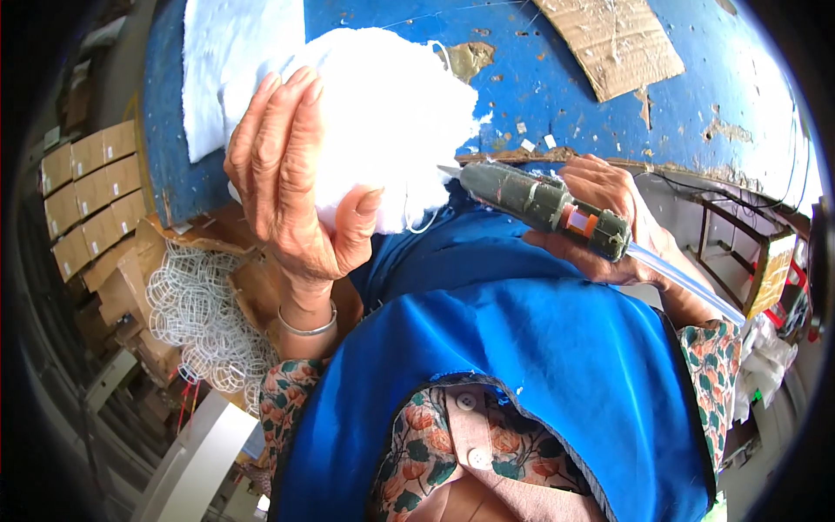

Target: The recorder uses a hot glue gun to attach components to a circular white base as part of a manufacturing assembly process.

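Note:
My left hand (291,174) is raised and holds a white fluffy padded piece (391,113), with the fingers behind it and the thumb pressed on its lower edge. My right hand (609,217) grips a dark green glue gun (539,200) with an orange band and a clear glue stick (687,278) coming out of its back. The gun's metal nozzle points left and sits right beside the lower right edge of the white piece. A thin white loop hangs from the piece's bottom.
A worn blue table (565,78) lies ahead, with a cardboard sheet (609,39) and a stack of white padding (217,61) on it. A box of white wire frames (204,322) sits at the left, cardboard boxes (91,187) beyond. A small wooden stand (739,252) is at the right.

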